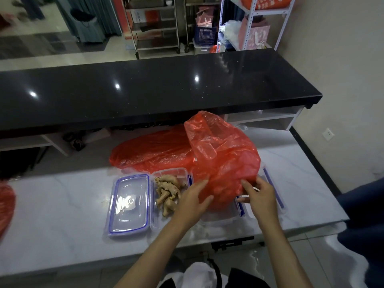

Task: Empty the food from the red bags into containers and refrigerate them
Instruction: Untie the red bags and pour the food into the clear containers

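A red plastic bag [224, 159] stands upended over a clear container [220, 215] on the white marble counter. My left hand [193, 201] grips the bag's lower left side, and my right hand [259, 196] pinches its lower right edge. To the left, a second clear container [185, 173] holds pieces of ginger [168, 190]. Its blue-rimmed lid [129, 204] lies flat beside it. Another red bag [153, 150] lies crumpled behind the containers. What is inside the held bag is hidden.
A raised black countertop [145, 94] runs across behind the work area. Another lid with blue clips [274, 192] lies to the right of the bag. A red bag's edge [6, 206] shows at far left. A person in dark blue [363, 221] stands at right.
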### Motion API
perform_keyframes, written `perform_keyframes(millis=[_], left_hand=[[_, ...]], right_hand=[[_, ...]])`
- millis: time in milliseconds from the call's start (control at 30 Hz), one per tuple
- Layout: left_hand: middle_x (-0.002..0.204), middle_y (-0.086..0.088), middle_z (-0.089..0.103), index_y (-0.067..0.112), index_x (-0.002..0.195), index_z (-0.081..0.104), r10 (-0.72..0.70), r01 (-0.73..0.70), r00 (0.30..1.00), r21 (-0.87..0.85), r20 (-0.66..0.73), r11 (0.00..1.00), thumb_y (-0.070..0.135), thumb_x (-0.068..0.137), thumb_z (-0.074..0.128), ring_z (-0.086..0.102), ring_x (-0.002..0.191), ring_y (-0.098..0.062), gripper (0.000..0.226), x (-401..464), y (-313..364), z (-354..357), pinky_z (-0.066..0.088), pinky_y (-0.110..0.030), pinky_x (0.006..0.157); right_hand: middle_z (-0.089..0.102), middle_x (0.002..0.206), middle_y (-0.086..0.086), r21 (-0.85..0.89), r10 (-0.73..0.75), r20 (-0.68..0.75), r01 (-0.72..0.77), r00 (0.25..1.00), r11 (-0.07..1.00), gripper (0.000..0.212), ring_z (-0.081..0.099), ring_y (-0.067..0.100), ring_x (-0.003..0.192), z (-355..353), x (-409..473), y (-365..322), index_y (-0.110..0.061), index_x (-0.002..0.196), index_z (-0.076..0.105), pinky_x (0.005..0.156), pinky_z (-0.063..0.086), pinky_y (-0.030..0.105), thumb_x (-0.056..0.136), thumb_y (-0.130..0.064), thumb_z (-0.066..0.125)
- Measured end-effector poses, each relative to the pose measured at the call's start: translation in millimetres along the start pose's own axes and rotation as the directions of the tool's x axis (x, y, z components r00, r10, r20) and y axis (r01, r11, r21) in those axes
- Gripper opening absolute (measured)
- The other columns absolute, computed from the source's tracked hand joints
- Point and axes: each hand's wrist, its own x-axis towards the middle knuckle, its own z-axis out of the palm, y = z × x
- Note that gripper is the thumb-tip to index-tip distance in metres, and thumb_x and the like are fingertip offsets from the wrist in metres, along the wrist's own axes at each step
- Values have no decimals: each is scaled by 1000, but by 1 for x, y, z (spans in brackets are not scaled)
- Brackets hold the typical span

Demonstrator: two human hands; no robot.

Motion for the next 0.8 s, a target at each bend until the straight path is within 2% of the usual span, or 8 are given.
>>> perform_keyframes(millis=[100, 167, 233, 300, 367, 533, 700, 800], left_hand=[[142, 3, 65, 23, 133, 71, 51, -41, 995, 116, -85, 992, 24, 98, 71, 61, 130, -16, 35, 1, -14, 6, 50, -42, 110], [121, 1, 77, 21, 115, 81, 96, -75, 984, 137, -149, 988, 17, 96, 73, 71, 108, -20, 21, 2, -18, 6, 58, -42, 93], [102, -1, 80, 14, 105, 82, 116, -92, 967, 117, -226, 989, 6, 94, 71, 71, 90, -17, 18, 5, -18, 3, 58, -37, 82], [90, 4, 74, 12, 98, 78, 114, -95, 962, 86, -249, 992, 3, 95, 67, 64, 80, -4, 14, 8, -14, -2, 54, -27, 74], [99, 8, 70, 17, 103, 74, 112, -108, 981, 35, -160, 994, 15, 97, 63, 61, 87, 0, 13, 9, -11, -3, 54, -24, 79], [135, 10, 59, 22, 135, 63, 73, -81, 992, 69, 105, 994, 52, 90, 69, 55, 120, -7, 54, 7, -12, 1, 48, -25, 104], [123, 3, 68, 15, 112, 78, 113, -111, 993, 85, -18, 990, 15, 87, 70, 65, 107, -16, 26, 11, -18, 3, 56, -39, 95], [101, 0, 72, 11, 98, 81, 143, -145, 979, 0, -147, 990, 0, 85, 66, 67, 90, -16, 22, 10, -15, 1, 58, -42, 79]], right_hand=[[75, 84, 7, 23, -10, 47, 9, 999, 1000, 7, 77, 27, 71, 3, 1, -1, -17, 100, 74, 69, 65, 47, 97, -13, 69], [76, 96, -4, -47, -17, 137, 23, 990, 999, 20, 75, 16, 88, 3, 2, 1, -22, 111, 72, 75, 64, 35, 92, -19, 76], [72, 106, -13, -218, 12, 221, 38, 975, 975, 40, 68, 4, 98, 2, 3, 8, -25, 119, 66, 76, 55, 20, 83, -26, 85], [73, 105, -11, -292, 33, 222, 34, 974, 956, 42, 68, 4, 98, 0, 5, 14, -21, 117, 67, 75, 52, 19, 80, -25, 87], [77, 96, -6, -312, 23, 175, 34, 984, 950, 29, 73, 10, 92, -1, 8, 19, -18, 110, 74, 74, 56, 24, 83, -23, 84], [77, 85, -1, -305, 19, 144, 26, 989, 952, 3, 73, 16, 81, 6, 12, 14, -18, 94, 74, 78, 63, 44, 92, -17, 73], [76, 90, -2, -270, 5, 147, 35, 989, 962, 7, 73, 16, 85, 11, 10, 11, -19, 98, 73, 80, 63, 42, 97, -16, 66], [76, 80, -8, -150, -70, 129, 89, 989, 985, 15, 73, 6, 77, 12, 4, -3, -29, 91, 71, 65, 60, 22, 98, -16, 67]])
